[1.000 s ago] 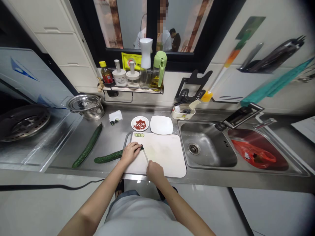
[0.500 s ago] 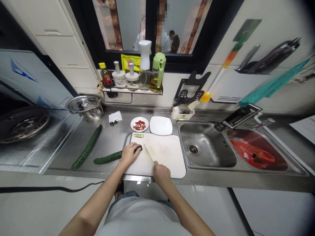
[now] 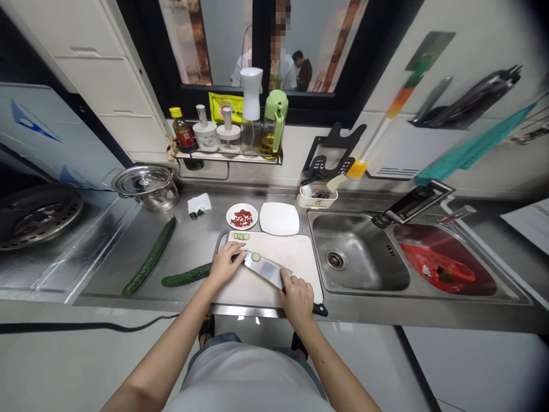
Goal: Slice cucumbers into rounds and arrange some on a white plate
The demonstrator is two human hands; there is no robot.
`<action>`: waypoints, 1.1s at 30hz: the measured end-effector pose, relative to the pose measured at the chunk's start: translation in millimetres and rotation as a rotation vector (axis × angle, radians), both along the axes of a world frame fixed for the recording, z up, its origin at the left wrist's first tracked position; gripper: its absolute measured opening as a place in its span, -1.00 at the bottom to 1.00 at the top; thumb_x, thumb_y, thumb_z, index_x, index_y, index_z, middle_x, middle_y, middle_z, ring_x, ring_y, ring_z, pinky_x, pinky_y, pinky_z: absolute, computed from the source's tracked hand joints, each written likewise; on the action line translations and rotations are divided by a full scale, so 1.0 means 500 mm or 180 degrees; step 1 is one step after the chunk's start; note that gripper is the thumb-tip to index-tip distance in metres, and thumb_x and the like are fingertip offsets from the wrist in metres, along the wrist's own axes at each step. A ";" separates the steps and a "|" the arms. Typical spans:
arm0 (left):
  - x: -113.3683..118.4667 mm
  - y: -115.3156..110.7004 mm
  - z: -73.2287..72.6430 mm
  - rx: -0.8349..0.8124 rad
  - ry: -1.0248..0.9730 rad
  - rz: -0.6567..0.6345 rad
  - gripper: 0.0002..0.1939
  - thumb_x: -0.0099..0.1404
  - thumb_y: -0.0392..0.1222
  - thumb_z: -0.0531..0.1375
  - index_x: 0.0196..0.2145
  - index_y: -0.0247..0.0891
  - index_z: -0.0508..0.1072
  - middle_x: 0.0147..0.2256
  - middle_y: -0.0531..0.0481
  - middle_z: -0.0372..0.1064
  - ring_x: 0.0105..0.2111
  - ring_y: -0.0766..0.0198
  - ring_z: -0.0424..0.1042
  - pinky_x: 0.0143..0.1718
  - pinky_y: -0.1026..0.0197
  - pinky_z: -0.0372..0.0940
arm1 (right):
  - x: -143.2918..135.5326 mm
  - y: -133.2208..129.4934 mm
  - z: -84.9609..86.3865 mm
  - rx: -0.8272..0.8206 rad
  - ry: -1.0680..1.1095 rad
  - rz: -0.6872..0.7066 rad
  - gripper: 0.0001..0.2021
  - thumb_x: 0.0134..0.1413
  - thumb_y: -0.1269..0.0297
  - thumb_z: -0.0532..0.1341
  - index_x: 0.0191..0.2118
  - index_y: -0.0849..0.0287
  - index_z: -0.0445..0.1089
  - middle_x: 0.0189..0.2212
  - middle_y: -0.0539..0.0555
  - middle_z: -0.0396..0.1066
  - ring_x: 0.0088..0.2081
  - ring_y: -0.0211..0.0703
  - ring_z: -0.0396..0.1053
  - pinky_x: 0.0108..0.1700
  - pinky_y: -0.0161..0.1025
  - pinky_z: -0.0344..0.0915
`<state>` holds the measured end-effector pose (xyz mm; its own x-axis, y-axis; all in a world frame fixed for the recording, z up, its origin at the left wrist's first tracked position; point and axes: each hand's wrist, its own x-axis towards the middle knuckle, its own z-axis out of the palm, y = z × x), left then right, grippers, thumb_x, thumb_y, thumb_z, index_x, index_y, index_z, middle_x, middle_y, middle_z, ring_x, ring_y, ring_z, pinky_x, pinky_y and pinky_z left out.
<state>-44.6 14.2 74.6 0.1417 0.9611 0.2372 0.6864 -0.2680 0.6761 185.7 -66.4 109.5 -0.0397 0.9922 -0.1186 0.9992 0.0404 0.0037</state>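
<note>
My right hand (image 3: 298,296) grips a knife (image 3: 269,271) whose broad blade lies tilted nearly flat over the white cutting board (image 3: 300,257). One round cucumber slice (image 3: 256,257) rests on the blade near its tip. My left hand (image 3: 225,264) is closed on the end of a cucumber (image 3: 187,275), which sticks out to the left past the board's edge. Several cucumber slices (image 3: 240,236) overlap in a row at the board's upper left. A second, whole cucumber (image 3: 150,257) lies on the steel counter further left.
Behind the board stand a plate of red pieces (image 3: 242,217) and a white plate (image 3: 279,218). A lidded pot (image 3: 148,186) is at the back left, a sink (image 3: 360,252) at the right. Cucumber ends lie by white paper (image 3: 199,203). Bottles (image 3: 274,123) stand on the shelf.
The knife has turned from edge-on to nearly flat, and a slice now shows on its blade. My right hand has moved right and slightly down. My left hand stays near the cucumber's end.
</note>
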 end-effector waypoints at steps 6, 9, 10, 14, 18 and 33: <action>0.022 0.008 0.032 -0.0263 0.0186 -0.0580 -0.69 0.25 0.02 0.14 -0.12 -0.13 0.51 -0.05 -0.08 0.36 0.02 0.11 0.29 0.07 0.06 0.18 | 0.012 -0.003 -0.009 0.0127 0.0066 0.0181 -0.49 0.09 0.28 0.19 0.19 0.11 0.22 -0.27 0.14 0.42 -0.23 -0.07 0.29 -0.20 -0.17 -0.03; 0.031 0.011 0.034 -0.0377 0.0217 -0.0766 -0.74 0.25 -0.04 0.15 -0.18 -0.13 0.53 -0.09 -0.06 0.39 -0.04 0.14 0.32 0.03 0.10 0.20 | 0.018 -0.007 -0.013 0.0137 0.0060 0.0232 -0.52 0.10 0.29 0.19 0.17 0.11 0.24 -0.28 0.14 0.42 -0.23 -0.08 0.28 -0.20 -0.16 -0.04; 0.034 0.011 0.033 -0.0391 0.0200 -0.0806 -0.76 0.24 -0.06 0.16 -0.20 -0.14 0.53 -0.10 -0.06 0.40 -0.06 0.15 0.33 0.01 0.11 0.20 | 0.020 -0.009 -0.014 0.0136 0.0043 0.0237 -0.52 0.10 0.29 0.19 0.16 0.10 0.24 -0.28 0.14 0.42 -0.23 -0.08 0.28 -0.20 -0.16 -0.04; 0.050 0.008 0.029 -0.0427 0.0045 -0.0826 -0.86 0.19 -0.18 0.18 -0.30 -0.18 0.53 -0.19 -0.04 0.43 -0.12 0.18 0.35 -0.05 0.16 0.21 | 0.028 -0.017 -0.017 0.0077 -0.0033 0.0236 -0.49 0.06 0.28 0.23 0.16 0.11 0.24 -0.27 0.13 0.43 -0.22 -0.07 0.30 -0.20 -0.16 -0.04; 0.061 0.010 0.025 -0.0663 -0.0223 -0.0525 -0.87 0.21 -0.17 0.16 -0.38 -0.23 0.49 -0.40 0.01 0.44 -0.33 0.26 0.38 -0.24 0.25 0.22 | 0.040 -0.023 -0.023 0.0057 -0.0074 0.0158 -0.51 0.09 0.24 0.22 0.16 0.12 0.23 -0.26 0.12 0.43 -0.22 -0.07 0.33 -0.19 -0.17 -0.03; 0.051 0.166 -0.017 -0.1353 0.0477 0.0669 -0.86 0.17 -0.19 0.16 -0.36 -0.27 0.49 -0.34 -0.05 0.50 -0.36 0.27 0.39 -0.33 0.30 0.17 | 0.070 -0.026 -0.039 0.0113 0.0007 -0.0058 -0.59 0.10 0.23 0.21 0.09 0.07 0.28 -0.27 0.07 0.46 -0.22 -0.11 0.36 -0.18 -0.20 -0.03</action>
